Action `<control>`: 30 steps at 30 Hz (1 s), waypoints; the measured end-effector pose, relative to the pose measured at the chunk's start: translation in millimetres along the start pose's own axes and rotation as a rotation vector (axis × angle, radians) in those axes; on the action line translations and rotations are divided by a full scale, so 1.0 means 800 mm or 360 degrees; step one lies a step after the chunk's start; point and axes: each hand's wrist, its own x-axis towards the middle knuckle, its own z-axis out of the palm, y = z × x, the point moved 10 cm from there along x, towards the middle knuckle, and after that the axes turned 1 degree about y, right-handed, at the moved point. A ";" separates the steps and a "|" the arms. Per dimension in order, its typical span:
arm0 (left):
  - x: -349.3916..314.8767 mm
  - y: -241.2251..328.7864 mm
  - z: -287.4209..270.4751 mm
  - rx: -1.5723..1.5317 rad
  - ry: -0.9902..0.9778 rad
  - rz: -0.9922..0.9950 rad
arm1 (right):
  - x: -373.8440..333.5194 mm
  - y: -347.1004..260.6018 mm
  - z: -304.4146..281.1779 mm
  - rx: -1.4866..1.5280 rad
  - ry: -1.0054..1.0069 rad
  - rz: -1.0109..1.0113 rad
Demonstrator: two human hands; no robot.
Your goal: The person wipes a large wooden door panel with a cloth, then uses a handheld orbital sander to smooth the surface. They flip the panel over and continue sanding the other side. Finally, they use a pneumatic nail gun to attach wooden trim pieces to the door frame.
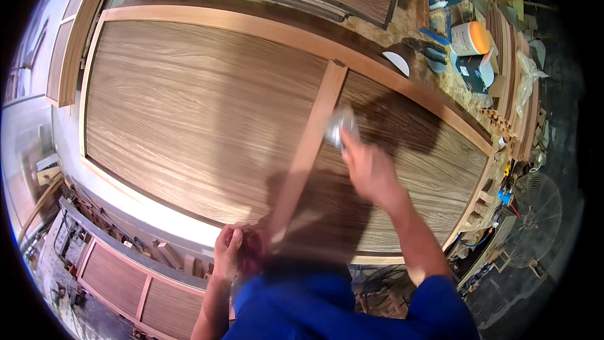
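Observation:
A large wooden door panel (189, 107) with dark grain lies before me inside a paler wood frame. A light wooden crossbar (311, 132) divides it. My right hand (371, 167) is closed on a silvery-grey pad (341, 127), which is over the crossbar's right edge; motion blurs it, so its exact kind is unclear. At the panel's near edge, my left hand (228, 249) has its fingers curled and thumb up. Right beside it, a dark red blurred thing (253, 249) appears to be in its grip; its kind does not show.
At the back right, a bench holds a white tub with an orange lid (470, 39), dark pliers (425, 47) and a blue-edged tray (435, 25). A white disc (396, 63) lies by the frame. A round fan guard (531, 217) stands at right; another framed panel (119, 274) is lower left.

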 end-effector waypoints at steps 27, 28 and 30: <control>-0.068 -0.016 -0.726 -0.1388 0.0697 0.0101 | 0.113 -0.952 0.467 -0.0348 -0.0160 -0.1100; -0.065 -0.014 -0.741 -0.1433 0.0714 0.0109 | 0.124 -0.968 0.473 -0.0415 -0.0143 -0.1095; -0.065 -0.016 -0.771 -0.1510 0.0776 0.0158 | 0.120 -0.990 0.480 -0.0439 -0.0215 -0.1018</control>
